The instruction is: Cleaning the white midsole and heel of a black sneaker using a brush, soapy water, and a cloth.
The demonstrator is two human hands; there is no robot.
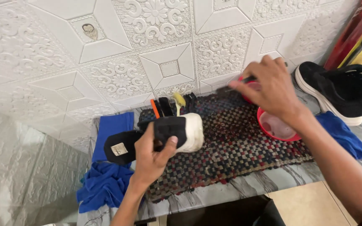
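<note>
My left hand (152,155) grips a black shoe (164,133) with a white heel, held sideways above a woven checked mat (239,142). The shoe's tongue and a label point left. My right hand (269,90) holds a thin dark-handled brush (231,88) above the mat, beside a red bowl (275,132) with pale liquid. Only part of the brush shows past my fingers.
A second black shoe (336,90) with a white sole lies at the right against the wall. Blue cloths lie at the left (105,175) and right (342,134). Several brushes (170,104) stand behind the held shoe. The marble-patterned counter edge (231,190) runs along the front.
</note>
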